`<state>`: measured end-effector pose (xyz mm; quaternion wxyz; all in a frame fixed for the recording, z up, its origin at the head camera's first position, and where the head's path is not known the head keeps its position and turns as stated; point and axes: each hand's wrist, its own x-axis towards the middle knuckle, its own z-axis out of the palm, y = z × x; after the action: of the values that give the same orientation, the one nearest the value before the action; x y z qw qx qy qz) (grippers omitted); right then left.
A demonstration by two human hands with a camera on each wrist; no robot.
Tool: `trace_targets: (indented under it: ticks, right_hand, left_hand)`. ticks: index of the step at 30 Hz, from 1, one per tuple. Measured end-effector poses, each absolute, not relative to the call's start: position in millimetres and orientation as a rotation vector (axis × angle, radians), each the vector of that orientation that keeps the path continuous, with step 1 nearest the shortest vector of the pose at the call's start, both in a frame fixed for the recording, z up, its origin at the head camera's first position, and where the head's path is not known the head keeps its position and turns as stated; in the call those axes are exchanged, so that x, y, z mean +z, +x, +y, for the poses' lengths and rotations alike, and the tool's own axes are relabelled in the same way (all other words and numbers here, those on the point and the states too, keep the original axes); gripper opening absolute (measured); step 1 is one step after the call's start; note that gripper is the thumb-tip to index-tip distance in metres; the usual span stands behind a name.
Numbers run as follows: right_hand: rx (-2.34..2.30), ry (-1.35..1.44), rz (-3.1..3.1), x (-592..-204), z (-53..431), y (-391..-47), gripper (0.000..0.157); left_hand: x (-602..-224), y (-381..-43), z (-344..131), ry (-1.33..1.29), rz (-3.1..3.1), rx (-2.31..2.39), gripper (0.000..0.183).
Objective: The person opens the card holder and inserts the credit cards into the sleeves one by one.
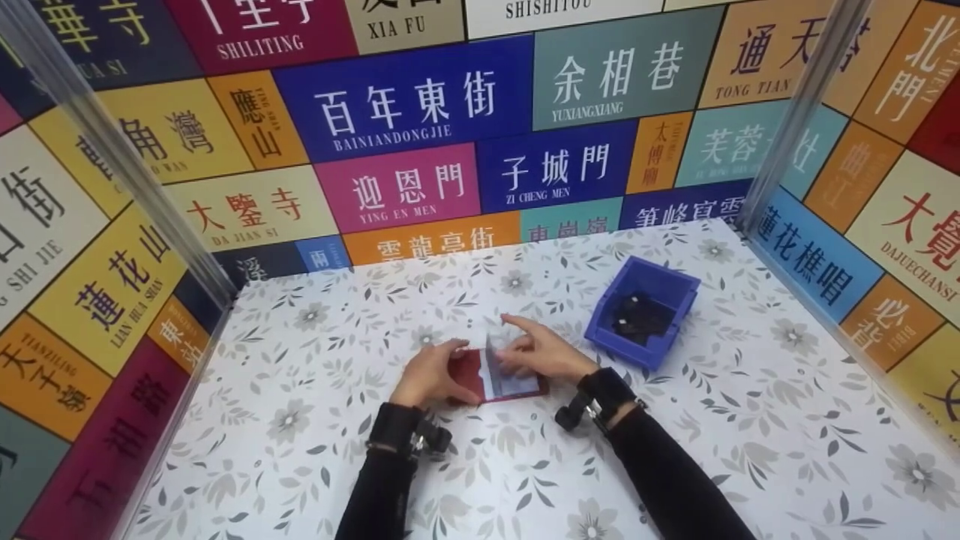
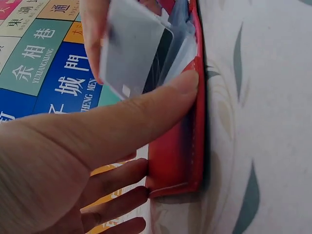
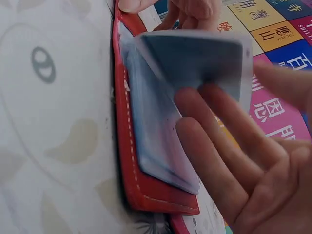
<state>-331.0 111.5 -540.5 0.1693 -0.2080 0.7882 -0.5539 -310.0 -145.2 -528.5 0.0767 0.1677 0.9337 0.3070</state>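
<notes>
With the left grip (image 1: 426,375), pinched the red card holder (image 1: 466,369) at three o'clock, spread lengthwise nine-to-three; with the right grip (image 1: 547,354), nearer, loosely extended, touched its raised clear leaf (image 3: 204,53) at nine o'clock.

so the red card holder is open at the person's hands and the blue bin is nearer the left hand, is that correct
Not quite: the blue bin is nearer the right hand, as the head view shows. The red card holder is indeed open at the person's hands.

Red wallet (image 1: 466,375), blue bin (image 1: 624,351) on tabletop (image 1: 480,480)
</notes>
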Motion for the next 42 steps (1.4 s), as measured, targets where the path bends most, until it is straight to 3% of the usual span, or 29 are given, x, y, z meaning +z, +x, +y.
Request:
trace_targets:
  ticks: [6,15,21,24,27,31,35,37,42]
  right_hand:
    - [-1.179,-0.912,2.293,-541.6,99.3,-321.6,0.081]
    - [-1.036,-1.027,2.348,-539.4,91.2,-316.8,0.071]
    - [-1.195,-1.076,2.599,-495.9,102.4,-315.0,0.074]
    - [-1.371,-0.893,2.867,-470.7,129.4,-323.7,0.08]
    - [-1.465,-0.514,3.127,-461.7,172.0,-335.3,0.087]
    - [-1.385,-0.007,3.259,-468.8,221.7,-346.9,0.1]
    - [-1.251,0.197,3.233,-481.1,241.7,-354.1,0.114]
    - [-1.193,0.226,3.228,-487.1,242.3,-356.7,0.112]
    - [-0.854,0.229,3.292,-504.6,235.5,-359.2,0.088]
  left_hand:
    - [-531.7,-315.9,-163.4,0.558,2.601,1.067,0.117]
    - [-532.1,-312.7,-160.1,0.662,2.742,0.87,0.092]
    - [-533.3,-309.2,-157.9,0.696,2.781,0.857,0.089]
    - [-532.3,-309.1,-156.1,0.66,2.779,0.863,0.091]
    - [-531.0,-308.9,-154.0,0.617,2.775,0.85,0.092]
    - [-530.0,-307.8,-154.0,0.59,2.782,0.836,0.091]
    - [-528.4,-306.8,-153.2,0.583,2.78,0.847,0.092]
    - [-528.2,-306.6,-152.7,0.577,2.772,0.861,0.092]
    - [-529.0,-307.6,-152.6,0.583,2.765,0.875,0.092]
